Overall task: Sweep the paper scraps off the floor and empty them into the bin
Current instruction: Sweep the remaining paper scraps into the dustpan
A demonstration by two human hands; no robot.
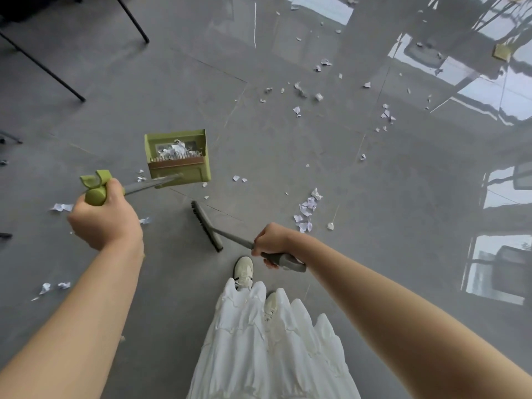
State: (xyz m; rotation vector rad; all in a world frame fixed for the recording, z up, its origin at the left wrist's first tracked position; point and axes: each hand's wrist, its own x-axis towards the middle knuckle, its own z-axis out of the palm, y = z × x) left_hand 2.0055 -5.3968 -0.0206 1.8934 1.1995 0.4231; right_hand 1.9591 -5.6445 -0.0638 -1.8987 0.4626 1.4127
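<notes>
My left hand (105,218) grips the green handle top of a long-handled green dustpan (178,158), whose pan holds a small heap of white paper scraps. My right hand (273,243) grips the grey handle of a broom (207,226); its dark brush head lies just in front of my feet, below and right of the pan. Paper scraps lie scattered on the grey tiled floor: a pile (306,211) right of the broom, several near the pan (239,178), a few by my left arm (62,207), and many further off (299,90). No bin is in view.
Black chair or table legs (138,27) stand at the upper left. My white skirt and white shoes (244,272) fill the bottom centre. The glossy floor reflects windows and furniture at the right (489,96).
</notes>
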